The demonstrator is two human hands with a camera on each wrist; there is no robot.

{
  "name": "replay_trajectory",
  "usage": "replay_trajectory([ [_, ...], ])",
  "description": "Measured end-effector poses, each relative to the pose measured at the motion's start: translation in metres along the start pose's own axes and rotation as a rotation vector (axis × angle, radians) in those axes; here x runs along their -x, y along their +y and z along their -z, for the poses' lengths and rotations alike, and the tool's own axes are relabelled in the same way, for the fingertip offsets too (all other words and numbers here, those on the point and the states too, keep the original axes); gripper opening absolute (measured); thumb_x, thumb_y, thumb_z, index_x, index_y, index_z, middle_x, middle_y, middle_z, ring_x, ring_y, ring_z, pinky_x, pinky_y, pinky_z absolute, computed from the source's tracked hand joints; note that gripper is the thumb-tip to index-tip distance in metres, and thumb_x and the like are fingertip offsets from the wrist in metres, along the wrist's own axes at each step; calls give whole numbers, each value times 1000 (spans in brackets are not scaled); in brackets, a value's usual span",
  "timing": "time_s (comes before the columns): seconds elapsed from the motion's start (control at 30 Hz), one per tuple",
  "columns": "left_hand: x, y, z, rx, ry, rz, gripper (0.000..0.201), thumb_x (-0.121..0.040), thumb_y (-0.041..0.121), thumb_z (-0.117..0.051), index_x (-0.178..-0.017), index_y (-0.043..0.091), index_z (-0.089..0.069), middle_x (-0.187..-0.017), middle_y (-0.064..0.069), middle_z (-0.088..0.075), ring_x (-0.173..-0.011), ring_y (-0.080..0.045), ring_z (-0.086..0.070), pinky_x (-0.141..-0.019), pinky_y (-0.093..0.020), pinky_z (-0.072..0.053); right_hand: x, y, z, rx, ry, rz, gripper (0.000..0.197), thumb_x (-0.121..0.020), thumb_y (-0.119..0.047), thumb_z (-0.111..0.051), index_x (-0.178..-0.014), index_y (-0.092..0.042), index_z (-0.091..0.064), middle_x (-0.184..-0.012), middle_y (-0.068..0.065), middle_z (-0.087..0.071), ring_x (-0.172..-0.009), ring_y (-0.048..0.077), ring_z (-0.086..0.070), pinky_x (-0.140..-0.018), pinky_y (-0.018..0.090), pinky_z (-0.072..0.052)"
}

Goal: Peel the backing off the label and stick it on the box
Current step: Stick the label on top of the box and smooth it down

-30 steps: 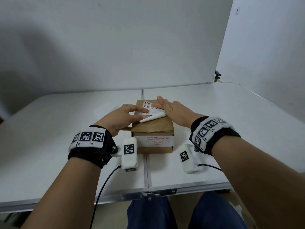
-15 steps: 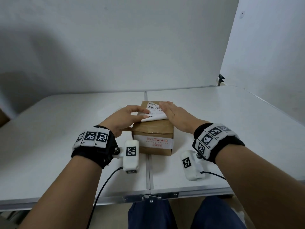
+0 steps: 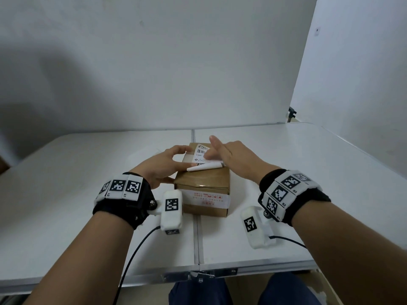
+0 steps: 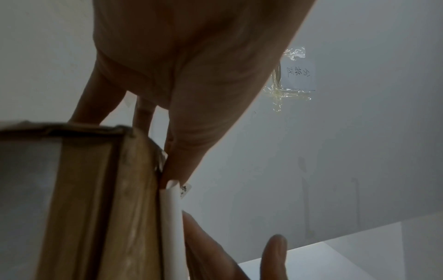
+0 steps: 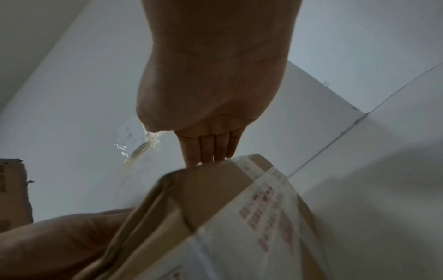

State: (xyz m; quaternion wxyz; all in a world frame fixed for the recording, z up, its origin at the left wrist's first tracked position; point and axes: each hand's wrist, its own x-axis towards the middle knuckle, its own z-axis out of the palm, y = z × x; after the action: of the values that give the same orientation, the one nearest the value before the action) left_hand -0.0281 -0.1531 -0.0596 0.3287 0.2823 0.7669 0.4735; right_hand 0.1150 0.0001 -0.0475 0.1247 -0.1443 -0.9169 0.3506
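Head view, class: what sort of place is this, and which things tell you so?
Probably a plain packing or recording station: a white folding table, bare white walls, one cardboard box being labelled.

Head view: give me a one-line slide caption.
Right hand presses the label flat onto the cardboard box while the left hand holds the curled backing.
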Motion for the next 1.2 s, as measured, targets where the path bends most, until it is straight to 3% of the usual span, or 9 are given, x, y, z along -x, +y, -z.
replay_trajectory([
  [0.07, 1, -1, 1, -2, -14, 2, 58, -79, 31, -75, -130, 40, -51, -131, 16, -52, -114, -12, -58, -86, -37, -55, -2, -9, -6, 25, -48, 21, 73, -99, -58, -15, -115, -18, -73, -124, -4, -69, -105, 4, -52, -102, 23, -33],
  [0.17, 2, 1, 1, -7, -20, -3, 59, -82, 30, -72, -135, 35, -48, -129, 19, -52, -111, -10, -59, -87, -36, -54, -8, -15, -8, 85, -89, 16, 74, -98, -60, -11, -119, -23, -71, -130, -5, -65, -107, 6, -50, -105, 25, -31],
  [0.3, 2, 1, 0, -19, -15, -15, 54, -82, 30, -72, -132, 36, -50, -129, 15, -53, -109, -12, -60, -79, -31, -54, -15, -15, -2, 81, -149, -49, 72, -97, -61, -8, -126, -29, -66, -145, 1, -52, -131, 21, -45, -112, 33, -24],
  [0.57, 0, 1, 1, -27, -20, -30, 45, -82, 32, -72, -123, 36, -55, -123, 15, -55, -104, -11, -62, -75, -29, -53, -32, -7, -7, 80, -216, -95, 69, -93, -68, -6, -139, -41, -49, -147, 1, -50, -134, 23, -44, -116, 40, -26],
  [0.7, 2, 1, -1, -34, -33, -32, 36, -84, 33, -70, -118, 39, -61, -124, 11, -57, -101, -12, -63, -73, -26, -53, -32, -3, -12, 124, -195, -10, 63, -98, -60, -10, -143, -34, -45, -152, -4, -43, -141, 19, -37, -118, 37, -21],
  [0.97, 6, 2, -5, -42, 0, -36, 35, -84, 34, -69, -118, 40, -64, -122, 10, -60, -87, -7, -60, -68, -22, -50, -34, -2, -13, 175, -183, -24, 65, -98, -58, -11, -151, -25, -32, -157, -1, -34, -145, 19, -29, -119, 36, -16],
  [1.07, 7, 1, -6, -29, 2, -36, 35, -84, 34, -69, -119, 39, -64, -122, 6, -60, -94, -10, -61, -70, -24, -52, -31, -3, -8, 125, -163, -42, 65, -99, -56, -13, -153, -22, -27, -160, -1, -29, -147, 19, -26, -119, 33, -14],
  [1.2, 5, 3, -5, -31, 14, -29, 33, -85, 34, -68, -117, 38, -63, -120, 2, -60, -98, -11, -61, -74, -28, -55, -29, 5, 1, -27, -95, -56, 70, -96, -63, -12, -148, -24, -40, -155, -1, -39, -143, 18, -33, -110, 27, -20],
])
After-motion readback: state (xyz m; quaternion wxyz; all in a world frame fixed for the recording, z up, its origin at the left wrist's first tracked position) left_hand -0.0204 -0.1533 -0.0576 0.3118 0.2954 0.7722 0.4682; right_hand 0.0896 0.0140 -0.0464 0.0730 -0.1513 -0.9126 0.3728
